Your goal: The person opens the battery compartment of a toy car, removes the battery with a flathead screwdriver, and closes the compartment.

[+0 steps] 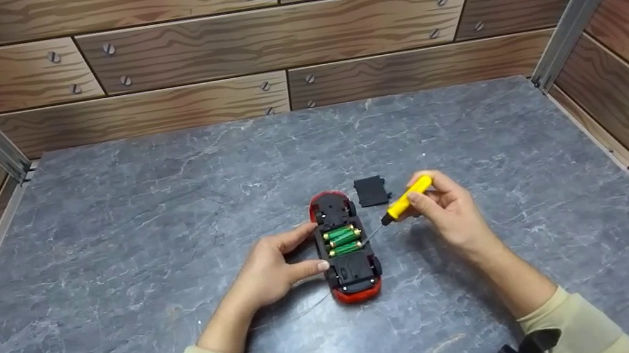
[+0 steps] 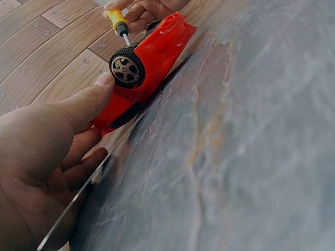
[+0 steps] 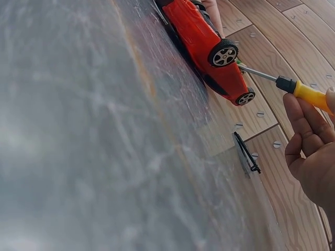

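Observation:
A red toy car (image 1: 354, 271) lies upside down, its black underside up and its battery bay uncovered. Three green batteries (image 1: 344, 249) sit side by side in the bay. My left hand (image 1: 266, 272) holds the car by its left side, thumb at the near wheel (image 2: 126, 68) and forefinger farther up. In my right hand (image 1: 454, 214) is a yellow-handled screwdriver (image 1: 411, 197), gripped between thumb and fingers. Its shaft slants down to the left, the tip right at the right end of the nearest battery. The right wrist view shows the screwdriver (image 3: 309, 95) reaching over the car's side.
A black battery cover (image 1: 371, 191) lies on the grey marbled table (image 1: 165, 201), just beyond the car to the right. From the car's near end a thin wire (image 1: 305, 311) runs left under my left wrist. Wood-patterned panels (image 1: 278, 35) wall the table.

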Available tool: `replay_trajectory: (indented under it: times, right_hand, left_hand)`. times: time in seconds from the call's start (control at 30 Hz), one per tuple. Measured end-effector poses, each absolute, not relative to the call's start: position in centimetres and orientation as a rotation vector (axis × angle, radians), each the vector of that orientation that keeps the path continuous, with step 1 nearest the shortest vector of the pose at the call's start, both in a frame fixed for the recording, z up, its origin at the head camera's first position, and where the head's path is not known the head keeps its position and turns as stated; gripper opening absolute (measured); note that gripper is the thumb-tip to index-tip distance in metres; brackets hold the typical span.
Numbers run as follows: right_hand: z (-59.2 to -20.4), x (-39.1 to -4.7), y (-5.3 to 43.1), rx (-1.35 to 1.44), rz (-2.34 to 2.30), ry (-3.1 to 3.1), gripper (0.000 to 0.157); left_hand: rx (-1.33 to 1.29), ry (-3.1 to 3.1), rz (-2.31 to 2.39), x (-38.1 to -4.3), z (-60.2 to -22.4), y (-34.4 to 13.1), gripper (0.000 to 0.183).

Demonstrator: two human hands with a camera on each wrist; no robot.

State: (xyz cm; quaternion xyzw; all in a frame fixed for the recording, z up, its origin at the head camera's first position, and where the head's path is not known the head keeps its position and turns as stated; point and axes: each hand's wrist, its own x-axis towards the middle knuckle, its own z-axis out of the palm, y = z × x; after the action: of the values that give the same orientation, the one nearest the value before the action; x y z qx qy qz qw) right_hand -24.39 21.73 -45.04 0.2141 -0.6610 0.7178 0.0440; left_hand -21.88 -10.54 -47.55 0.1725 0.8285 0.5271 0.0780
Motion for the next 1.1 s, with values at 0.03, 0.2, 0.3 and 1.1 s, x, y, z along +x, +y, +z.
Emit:
replay_trajectory:
  times: [0.03, 0.2, 0.3, 1.1]
  right_hand:
    - [-45.04, -24.39, 21.75, 0.651, 2.194, -2.022, 0.021]
    - [-45.04, -24.34, 21.74, 0.638, 2.2, -2.014, 0.02]
    - [-45.03, -24.32, 21.7, 0.642, 2.21, -1.998, 0.021]
    - [-45.04, -24.29, 21.64, 0.642, 2.219, -1.985, 0.019]
  left_hand:
    - [0.517, 2.482, 1.576, -21.89, -47.54, -10.54, 0.075]
    - [0.53, 2.488, 1.572, -21.94, -47.51, -10.53, 0.076]
    - [0.535, 2.482, 1.579, -21.98, -47.55, -10.52, 0.076]
    - [0.541, 2.468, 1.61, -22.03, -47.71, -10.52, 0.074]
